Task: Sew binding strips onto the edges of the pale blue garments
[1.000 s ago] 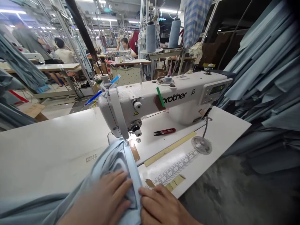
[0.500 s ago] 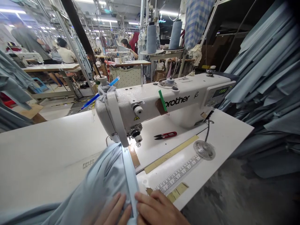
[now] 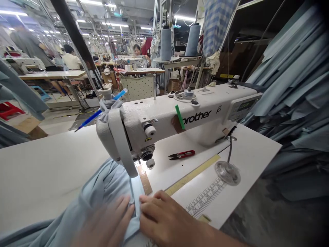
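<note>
Light blue fabric (image 3: 100,187) lies bunched at the front left, and a folded strip (image 3: 137,188) along its right edge runs up under the head of a white sewing machine (image 3: 161,116). My left hand (image 3: 105,219), blurred by motion, rests on the fabric with its fingers stretched out, left of the strip. Curled fingers of my right hand (image 3: 164,216) pinch the strip's right edge, close to the left fingertips. The needle area is mostly hidden behind the machine's head.
Red thread snips (image 3: 182,155) lie on the white table beside a yellow tape strip (image 3: 192,175) and a printed ruler (image 3: 205,195). A clear round disc (image 3: 228,172) sits farther right. Thread cones (image 3: 166,44) stand behind. Blue garments (image 3: 295,68) hang at right; people sit beyond.
Both hands have moved up toward the machine, along with the fabric strip. The right hand now covers part of the ruler. The view has shifted slightly.
</note>
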Demonstrator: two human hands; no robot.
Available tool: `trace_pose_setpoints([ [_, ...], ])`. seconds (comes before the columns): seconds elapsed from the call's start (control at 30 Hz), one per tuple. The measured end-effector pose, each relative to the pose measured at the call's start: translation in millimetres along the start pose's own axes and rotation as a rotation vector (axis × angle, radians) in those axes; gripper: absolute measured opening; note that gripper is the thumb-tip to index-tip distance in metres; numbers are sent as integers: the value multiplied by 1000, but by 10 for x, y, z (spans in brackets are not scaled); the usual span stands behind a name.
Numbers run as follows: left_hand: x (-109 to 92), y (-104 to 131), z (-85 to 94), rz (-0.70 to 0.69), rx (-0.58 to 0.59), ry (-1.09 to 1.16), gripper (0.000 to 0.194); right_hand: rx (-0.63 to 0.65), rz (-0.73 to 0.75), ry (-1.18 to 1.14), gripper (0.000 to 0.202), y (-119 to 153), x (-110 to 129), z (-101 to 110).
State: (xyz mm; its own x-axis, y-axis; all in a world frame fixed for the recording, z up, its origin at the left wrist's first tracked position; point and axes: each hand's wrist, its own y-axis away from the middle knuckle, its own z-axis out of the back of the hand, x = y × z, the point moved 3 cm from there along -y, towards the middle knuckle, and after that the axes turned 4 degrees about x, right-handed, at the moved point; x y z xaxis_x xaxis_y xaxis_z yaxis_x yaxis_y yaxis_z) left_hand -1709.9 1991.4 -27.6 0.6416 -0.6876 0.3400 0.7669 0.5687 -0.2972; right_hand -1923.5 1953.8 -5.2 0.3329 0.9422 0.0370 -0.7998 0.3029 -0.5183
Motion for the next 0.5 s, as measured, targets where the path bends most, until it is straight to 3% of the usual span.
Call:
trace_pose_setpoints([
  [0.1, 79, -121, 45, -14, -93, -50, 52, 204, -34, -80, 11, -86, -131, 17],
  [0.23, 184, -256, 341, 91, -75, 34, 46, 316, -43, -290, 14, -232, -339, 60],
  [0.33, 425, -244, 566, 262, 104, 324, 39, 308, -7, -455, 15, -318, -466, 72],
  [0.4, 641, -232, 674, 360, 335, 481, 34, 280, -12, -514, 19, -354, -507, 68],
  [0.47, 794, -267, 786, 389, 543, 564, 34, 253, -34, -562, 24, -376, -506, 62],
  [0.5, 815, -309, 846, 375, 593, 577, 34, 240, -47, -581, 26, -382, -495, 61],
])
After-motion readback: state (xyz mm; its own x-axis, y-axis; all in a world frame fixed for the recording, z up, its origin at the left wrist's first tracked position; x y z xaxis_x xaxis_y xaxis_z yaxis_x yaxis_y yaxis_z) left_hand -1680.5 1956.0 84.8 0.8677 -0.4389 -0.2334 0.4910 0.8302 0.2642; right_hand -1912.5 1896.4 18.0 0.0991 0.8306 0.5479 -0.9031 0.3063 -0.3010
